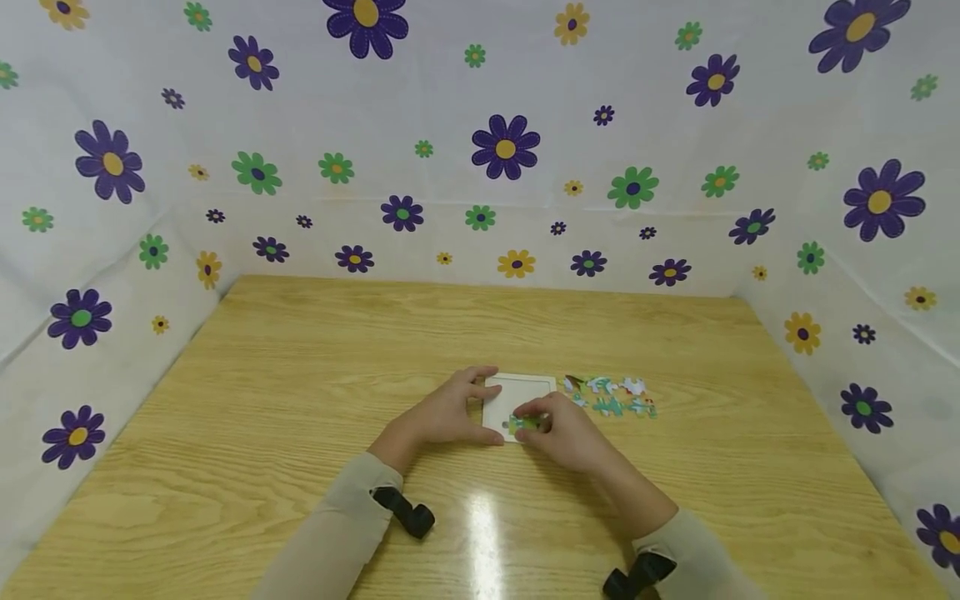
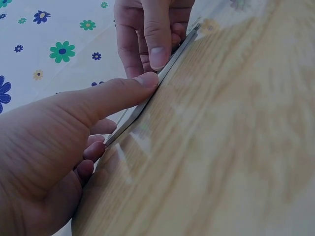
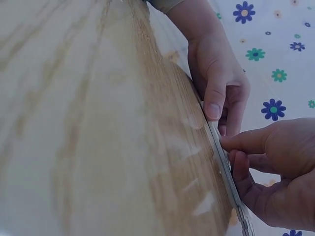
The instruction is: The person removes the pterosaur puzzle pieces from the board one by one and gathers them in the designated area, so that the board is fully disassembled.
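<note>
A shallow white puzzle tray [image 1: 525,386] lies flat on the wooden table. My left hand [image 1: 452,410] holds its left side, thumb along the near edge and fingers toward the far edge. Green-and-yellow puzzle pieces [image 1: 517,424] sit in the tray's near part, and my right hand [image 1: 572,435] pinches there between thumb and fingers, covering part of them. In the left wrist view, the left thumb rests on the tray's edge [image 2: 133,116]. Seen from the right wrist, the right fingertips are right at the tray's rim [image 3: 222,164].
Several loose puzzle pieces [image 1: 609,406], coloured white, teal and brown, lie just right of the tray. Wood-grain table [image 1: 337,350] surrounds everything. White cloth walls [image 1: 442,92] printed with flowers stand at the back and both sides.
</note>
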{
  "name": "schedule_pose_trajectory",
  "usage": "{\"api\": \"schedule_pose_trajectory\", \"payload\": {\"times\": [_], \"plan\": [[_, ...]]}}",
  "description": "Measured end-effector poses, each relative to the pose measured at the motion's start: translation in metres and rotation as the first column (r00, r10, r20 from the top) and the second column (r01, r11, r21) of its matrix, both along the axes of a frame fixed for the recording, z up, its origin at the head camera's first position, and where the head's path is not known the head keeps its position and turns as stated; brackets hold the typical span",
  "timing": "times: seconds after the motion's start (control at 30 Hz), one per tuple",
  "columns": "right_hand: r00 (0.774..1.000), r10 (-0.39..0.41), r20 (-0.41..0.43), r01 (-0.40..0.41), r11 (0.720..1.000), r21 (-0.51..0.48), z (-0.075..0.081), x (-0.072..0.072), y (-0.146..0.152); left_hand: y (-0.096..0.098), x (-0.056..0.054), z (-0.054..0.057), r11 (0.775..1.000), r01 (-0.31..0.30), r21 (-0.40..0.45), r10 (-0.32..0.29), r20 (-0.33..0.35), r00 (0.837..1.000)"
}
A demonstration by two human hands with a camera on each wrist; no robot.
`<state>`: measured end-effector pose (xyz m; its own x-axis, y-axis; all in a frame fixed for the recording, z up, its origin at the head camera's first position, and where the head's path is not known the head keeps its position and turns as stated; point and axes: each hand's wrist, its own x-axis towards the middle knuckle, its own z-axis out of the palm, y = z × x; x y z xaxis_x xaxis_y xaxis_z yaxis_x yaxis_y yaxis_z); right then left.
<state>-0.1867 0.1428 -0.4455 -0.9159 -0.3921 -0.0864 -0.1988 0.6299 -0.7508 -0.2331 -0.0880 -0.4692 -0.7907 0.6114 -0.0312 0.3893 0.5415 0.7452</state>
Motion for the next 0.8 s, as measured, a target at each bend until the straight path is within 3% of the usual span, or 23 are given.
{"api": "schedule_pose_trajectory", "payload": {"times": [0.17, 0.43, 0.6, 0.8], "plan": [[1.0, 0.001, 0.01, -0.001, 1.0, -0.009, 0.0, -0.001, 0.0, -0.001, 0.0, 0.001, 1.0, 0.003, 0.001, -0.003, -0.003, 1.0], [0.994, 0.026, 0.103, -0.01, 0.988, -0.153, 0.002, -0.001, 0.006, 0.001, 0.0, 0.003, 1.0, -0.004, 0.013, 0.004, 0.006, 1.0], [0.985, 0.057, 0.164, -0.011, 0.963, -0.269, -0.001, -0.005, 0.013, 0.002, -0.001, 0.002, 1.0, -0.005, 0.003, 0.005, 0.0, 1.0], [0.952, 0.03, 0.306, 0.09, 0.925, -0.37, 0.001, -0.006, 0.022, 0.001, 0.0, 0.003, 1.0, -0.007, -0.008, 0.006, -0.012, 1.0]]}}
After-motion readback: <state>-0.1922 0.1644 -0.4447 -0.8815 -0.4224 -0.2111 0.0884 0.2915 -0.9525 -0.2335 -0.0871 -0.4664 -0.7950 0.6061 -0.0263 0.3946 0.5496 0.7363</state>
